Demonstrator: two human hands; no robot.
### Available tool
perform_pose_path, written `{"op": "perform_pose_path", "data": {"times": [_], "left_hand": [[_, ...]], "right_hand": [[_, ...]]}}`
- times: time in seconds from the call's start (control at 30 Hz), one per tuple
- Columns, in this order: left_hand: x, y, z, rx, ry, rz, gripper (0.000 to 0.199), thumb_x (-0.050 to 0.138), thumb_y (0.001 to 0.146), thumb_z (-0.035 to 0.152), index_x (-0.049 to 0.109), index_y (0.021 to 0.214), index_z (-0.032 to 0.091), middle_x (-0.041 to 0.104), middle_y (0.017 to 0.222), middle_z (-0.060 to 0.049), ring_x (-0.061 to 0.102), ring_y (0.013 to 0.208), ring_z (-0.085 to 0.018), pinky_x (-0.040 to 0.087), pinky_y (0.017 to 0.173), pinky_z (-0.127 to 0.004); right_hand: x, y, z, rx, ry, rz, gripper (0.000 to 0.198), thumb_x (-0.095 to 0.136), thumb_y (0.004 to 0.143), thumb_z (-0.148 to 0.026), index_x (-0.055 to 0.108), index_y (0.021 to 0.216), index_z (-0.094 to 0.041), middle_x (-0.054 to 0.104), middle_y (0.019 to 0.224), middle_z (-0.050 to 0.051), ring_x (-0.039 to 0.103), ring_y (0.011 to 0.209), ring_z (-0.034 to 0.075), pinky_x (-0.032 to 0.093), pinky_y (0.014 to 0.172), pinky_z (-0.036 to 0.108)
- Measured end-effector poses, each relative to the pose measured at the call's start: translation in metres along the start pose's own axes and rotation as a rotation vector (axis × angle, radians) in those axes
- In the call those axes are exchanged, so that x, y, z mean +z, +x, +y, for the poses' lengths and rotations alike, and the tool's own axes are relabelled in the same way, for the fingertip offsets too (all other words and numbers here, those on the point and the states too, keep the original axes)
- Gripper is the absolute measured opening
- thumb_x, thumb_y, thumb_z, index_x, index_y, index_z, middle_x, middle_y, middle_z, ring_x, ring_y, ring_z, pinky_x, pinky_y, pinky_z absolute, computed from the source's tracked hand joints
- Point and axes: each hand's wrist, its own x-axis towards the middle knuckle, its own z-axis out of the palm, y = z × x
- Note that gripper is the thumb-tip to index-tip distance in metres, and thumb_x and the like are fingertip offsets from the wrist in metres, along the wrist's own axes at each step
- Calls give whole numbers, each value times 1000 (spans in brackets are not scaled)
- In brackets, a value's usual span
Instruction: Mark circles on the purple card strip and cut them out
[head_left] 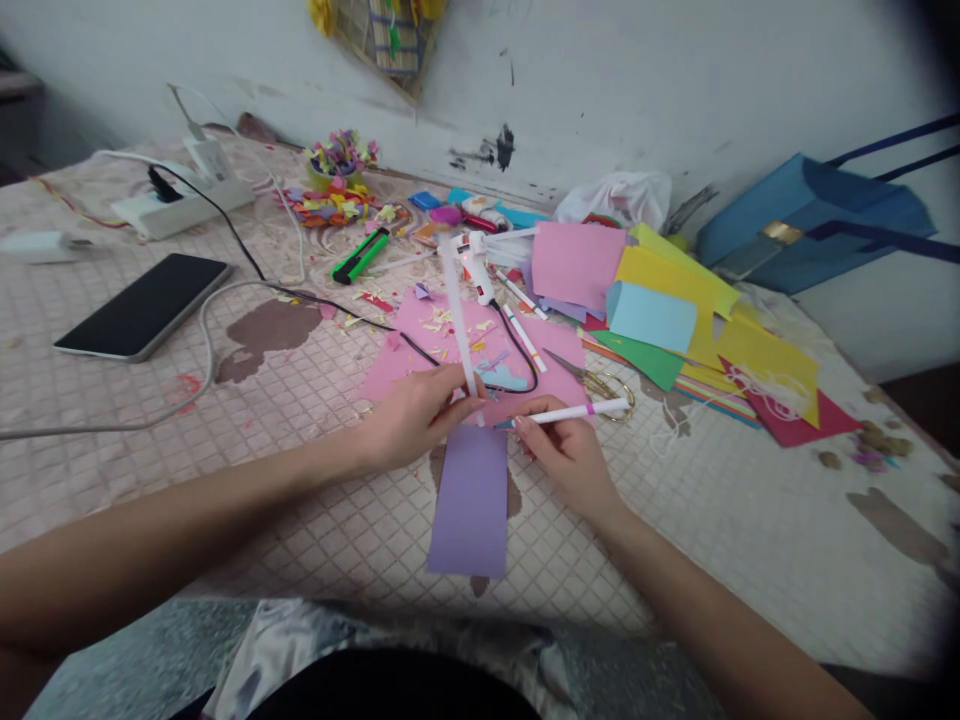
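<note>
My left hand (420, 412) pinches the near end of a long translucent white strip (457, 310), which stretches away over the pink sheet (390, 370). In my right hand (562, 450) is a white marker pen (585, 411) with a purple band, its tip pointing left toward the strip. Whether the tip touches anything is unclear. Just below both hands lies a purple paper rectangle (471, 505). A white glue gun (474, 268) rests beyond the strip, its black cord looping back. Gold-handled scissors (592, 380) and another white marker (526, 340) lie near my right hand.
Colored paper sheets (667, 290) are piled at right, near a blue bag (810, 225). At left are a phone (142, 306), a power strip (184, 203) and cables. A green cutter (361, 256) and paper scraps (330, 205) lie toward the wall.
</note>
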Motion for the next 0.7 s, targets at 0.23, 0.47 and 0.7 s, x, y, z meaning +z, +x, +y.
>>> {"op": "perform_pose_path", "data": {"times": [0.23, 0.47, 0.7], "left_hand": [[-7, 2, -2, -110, -138, 21, 22, 43, 96, 30, 57, 90, 15, 57, 74, 0, 52, 66, -12, 39, 61, -23], [-13, -1, 3, -136, -58, -59, 22, 40, 97, 31, 54, 89, 16, 53, 69, 1, 48, 61, -12, 37, 59, -24], [-12, -2, 5, -238, -59, -161, 23, 38, 96, 34, 51, 85, 18, 51, 66, 3, 48, 59, -12, 35, 56, -24]], "right_hand": [[6, 3, -2, -49, -73, -30, 9, 54, 88, -28, 54, 86, -20, 53, 69, -2, 45, 56, 10, 34, 49, 22], [13, 7, -3, -129, -269, -29, 10, 54, 85, -24, 50, 76, -21, 46, 59, -5, 42, 49, 9, 30, 46, 22], [16, 8, 1, -160, -314, -28, 10, 52, 84, -24, 49, 75, -20, 45, 58, -5, 41, 48, 10, 30, 47, 22]]}}
